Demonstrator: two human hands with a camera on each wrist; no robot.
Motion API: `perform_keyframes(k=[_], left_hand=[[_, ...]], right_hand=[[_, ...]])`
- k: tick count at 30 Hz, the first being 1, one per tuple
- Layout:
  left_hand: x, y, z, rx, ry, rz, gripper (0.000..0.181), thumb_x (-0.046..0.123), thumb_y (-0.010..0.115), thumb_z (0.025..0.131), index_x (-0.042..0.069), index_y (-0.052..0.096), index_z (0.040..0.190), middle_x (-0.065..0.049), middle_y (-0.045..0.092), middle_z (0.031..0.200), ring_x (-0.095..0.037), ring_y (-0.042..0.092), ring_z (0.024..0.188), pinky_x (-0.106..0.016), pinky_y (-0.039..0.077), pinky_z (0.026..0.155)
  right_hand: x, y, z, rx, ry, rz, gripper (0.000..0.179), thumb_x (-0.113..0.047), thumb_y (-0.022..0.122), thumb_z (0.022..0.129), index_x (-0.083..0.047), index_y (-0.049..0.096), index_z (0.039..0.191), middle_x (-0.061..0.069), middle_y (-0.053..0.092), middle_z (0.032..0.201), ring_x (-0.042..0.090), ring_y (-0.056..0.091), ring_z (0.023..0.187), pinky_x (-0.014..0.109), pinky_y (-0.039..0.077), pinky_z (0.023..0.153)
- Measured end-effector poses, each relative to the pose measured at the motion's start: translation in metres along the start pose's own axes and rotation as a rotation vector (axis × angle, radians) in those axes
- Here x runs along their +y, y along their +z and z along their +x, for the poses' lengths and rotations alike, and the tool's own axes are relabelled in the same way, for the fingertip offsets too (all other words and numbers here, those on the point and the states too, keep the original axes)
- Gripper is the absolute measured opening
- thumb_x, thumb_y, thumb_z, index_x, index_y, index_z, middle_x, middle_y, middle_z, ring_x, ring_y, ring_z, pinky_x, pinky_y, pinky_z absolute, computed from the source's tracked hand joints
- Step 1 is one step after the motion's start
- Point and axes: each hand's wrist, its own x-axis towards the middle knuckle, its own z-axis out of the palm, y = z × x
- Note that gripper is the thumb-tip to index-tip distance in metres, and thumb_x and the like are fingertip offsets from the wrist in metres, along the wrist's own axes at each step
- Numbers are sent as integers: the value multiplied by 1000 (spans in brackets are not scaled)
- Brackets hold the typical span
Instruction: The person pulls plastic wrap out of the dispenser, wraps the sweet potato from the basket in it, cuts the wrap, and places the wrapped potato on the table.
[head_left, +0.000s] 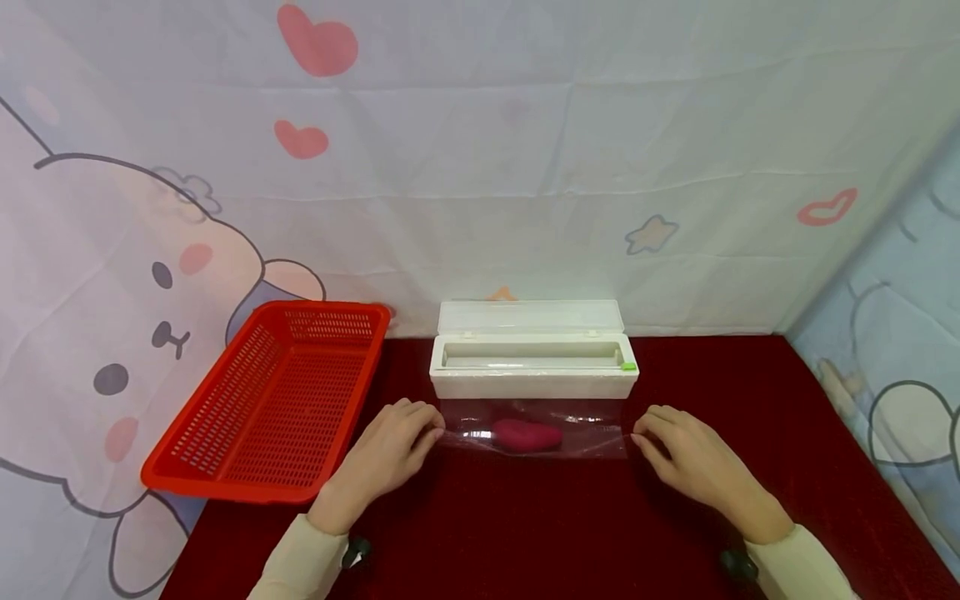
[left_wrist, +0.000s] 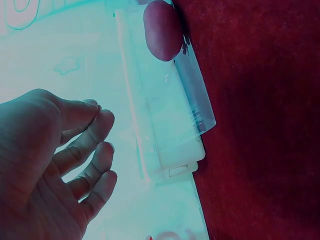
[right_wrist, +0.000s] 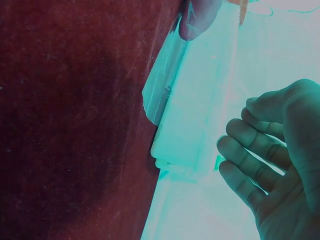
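With left hand [head_left: 386,450] and right hand [head_left: 693,462] loosely curled, apparently gripping nothing, find sweet potato [head_left: 527,436] between them on cling film [head_left: 596,443], perhaps partly covered. Could roll, wrinkling cling film, if tugged harder from one side.

Curtained work nook, building unclear: creased pale fabric backdrop [head_left: 480,167] with pastel cartoon prints [head_left: 322,48] hangs nine through three o'clock; flat dark-red table [head_left: 540,525], six o'clock.
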Motion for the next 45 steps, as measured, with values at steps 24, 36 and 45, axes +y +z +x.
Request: perform_keyframes(k=[24, 36, 45], left_hand=[[-8, 12, 15, -49, -203, -19, 5, 15, 73, 100, 17, 69, 97, 8, 62, 83, -11, 50, 75, -30, 49, 74], [-13, 16, 20, -56, -240, -44, 7, 15, 71, 100, 17, 67, 95, 7, 58, 77, -12, 50, 74, -30, 48, 72], [-15, 21, 25, -46, -273, -62, 7, 16, 70, 101, 14, 67, 95, 6, 57, 76, -14, 51, 73, -31, 48, 71]], right_hand=[[13, 9, 17, -109, 110, 32, 7, -11, 78, 95, -16, 74, 97, -7, 68, 93, 6, 56, 79, 32, 56, 72], [17, 12, 22, -89, 88, 30, 5, -11, 78, 94, -13, 74, 96, -6, 69, 92, 7, 58, 78, 32, 56, 70], [20, 18, 25, -111, 133, 37, 4, -11, 77, 95, -13, 74, 96, -5, 69, 90, 8, 55, 75, 31, 55, 69]])
